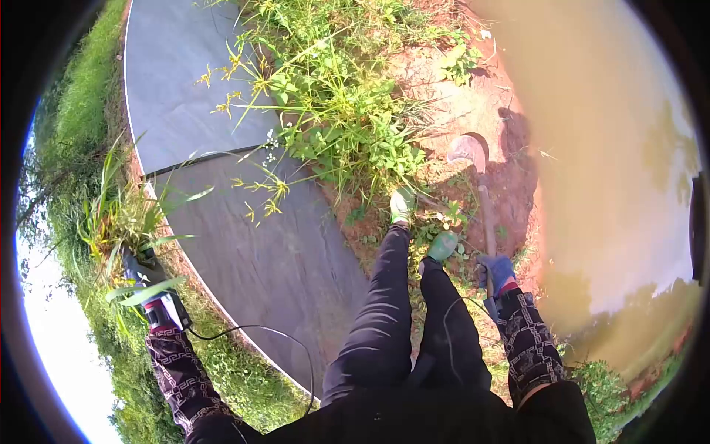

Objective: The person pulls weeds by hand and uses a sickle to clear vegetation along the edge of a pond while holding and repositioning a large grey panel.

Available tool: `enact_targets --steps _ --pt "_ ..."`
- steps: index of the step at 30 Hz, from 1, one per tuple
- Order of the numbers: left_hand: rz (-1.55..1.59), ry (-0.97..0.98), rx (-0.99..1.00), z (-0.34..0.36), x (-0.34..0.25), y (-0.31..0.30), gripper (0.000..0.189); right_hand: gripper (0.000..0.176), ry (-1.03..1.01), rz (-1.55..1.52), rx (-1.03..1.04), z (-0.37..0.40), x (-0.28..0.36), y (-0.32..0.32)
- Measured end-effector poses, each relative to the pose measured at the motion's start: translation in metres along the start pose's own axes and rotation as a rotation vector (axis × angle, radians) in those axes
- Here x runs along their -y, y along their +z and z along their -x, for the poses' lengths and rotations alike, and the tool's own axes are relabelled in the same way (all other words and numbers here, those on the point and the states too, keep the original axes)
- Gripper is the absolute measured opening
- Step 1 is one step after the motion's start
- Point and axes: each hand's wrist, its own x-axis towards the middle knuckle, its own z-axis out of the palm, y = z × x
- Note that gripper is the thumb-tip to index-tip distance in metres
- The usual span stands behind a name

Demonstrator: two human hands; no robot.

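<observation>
Out at the left, my left hand (144,270), in a dark glove, is closed round a bunch of pulled grass (115,222) with long green blades. My right hand (497,272), in a blue-grey glove, grips the wooden handle of a hoe (487,214). The hoe's rounded blade (467,150) rests on the reddish soil ahead of my feet. Leafy weeds (355,126) with yellowish seed heads grow to the left of the blade. A black cable runs from the device on my left wrist toward my body.
A grey paved path (259,251) with a pale edge curves along the left. Muddy brown water (592,148) lies to the right of the red soil bank (444,96). My feet, in green shoes (441,246), stand among low plants. Grass and bushes (89,111) line the far left.
</observation>
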Motion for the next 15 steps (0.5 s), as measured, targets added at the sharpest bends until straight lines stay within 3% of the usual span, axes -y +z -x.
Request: enact_targets --steps 1,2,4,6,8,10,11,14,15 --pt "0.452 -0.027 -0.103 0.01 -0.022 -0.026 0.061 0.016 -0.012 0.035 -0.016 0.0 0.001 0.003" --pt "0.453 -0.028 -0.099 0.021 -0.044 -0.059 0.061 0.016 -0.009 0.035 -0.019 0.001 0.003 0.004" --pt "-0.862 -0.095 0.689 0.038 -0.079 -0.102 0.068 0.016 -0.011 0.014 0.019 0.003 0.004 0.007" --pt "-0.904 -0.242 -0.163 0.063 -0.094 -0.056 0.068 0.016 -0.018 -0.003 0.014 -0.01 -0.01 0.002" --pt "-0.656 0.373 -0.16 0.085 -0.213 0.004 0.061 0.018 -0.019 0.02 -0.004 -0.015 -0.01 0.003" --pt "-0.355 0.576 0.112 0.113 -0.307 0.073 0.054 0.018 -0.005 0.043 -0.007 -0.022 -0.014 0.003" --pt "-0.24 0.649 0.265 0.131 -0.342 0.106 0.042 0.018 0.0 0.063 -0.005 -0.027 -0.016 0.003" --pt "0.202 0.49 0.789 0.196 -0.376 0.213 0.03 0.018 -0.028 0.048 0.001 -0.037 -0.023 0.008" --pt "0.323 0.284 1.049 0.218 -0.383 0.252 0.03 0.019 -0.061 0.019 0.005 -0.04 -0.025 0.009"
